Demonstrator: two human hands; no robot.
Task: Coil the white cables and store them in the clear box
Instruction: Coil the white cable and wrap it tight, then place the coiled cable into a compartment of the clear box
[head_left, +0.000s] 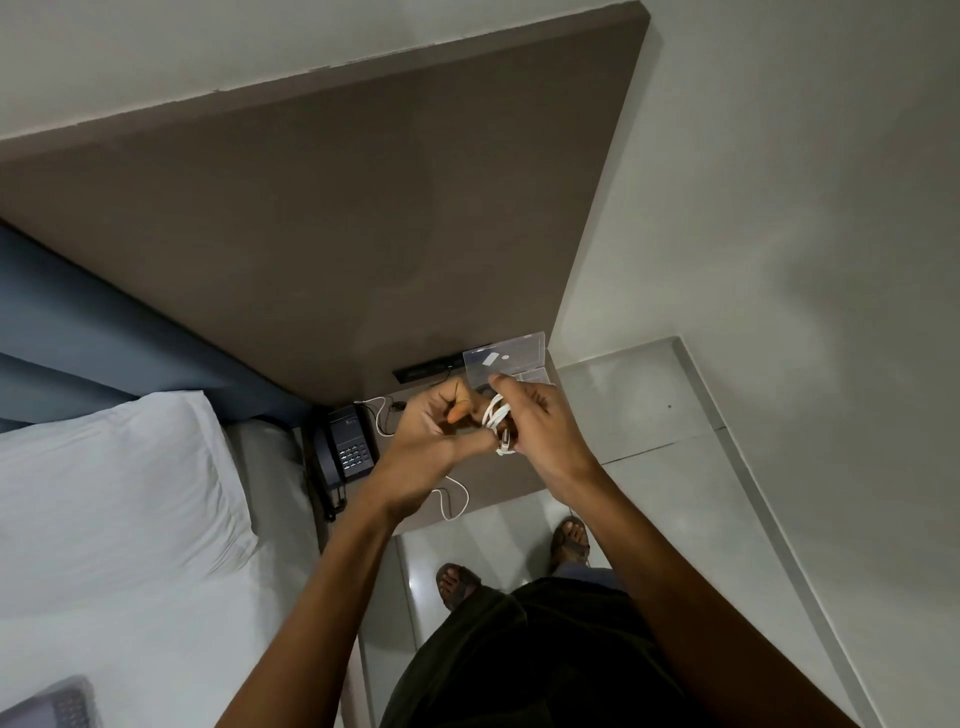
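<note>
A coiled white cable (497, 420) hangs between both hands above the small brown bedside table (498, 480). My left hand (434, 434) pinches one side of the coil with closed fingers. My right hand (540, 423) grips the other side, fingers curled around the loops. Just behind the hands stands the clear box (506, 361), its lid raised against the wall panel. A second white cable (453, 501) lies loose on the table under my left wrist and loops over the front edge.
A dark desk phone (347, 447) sits at the table's left with a thin white cord (375, 402) behind it. A bed with a white pillow (111, 470) fills the left. A brown wall panel (332, 218) rises behind. My sandalled feet stand on pale floor tiles (660, 499).
</note>
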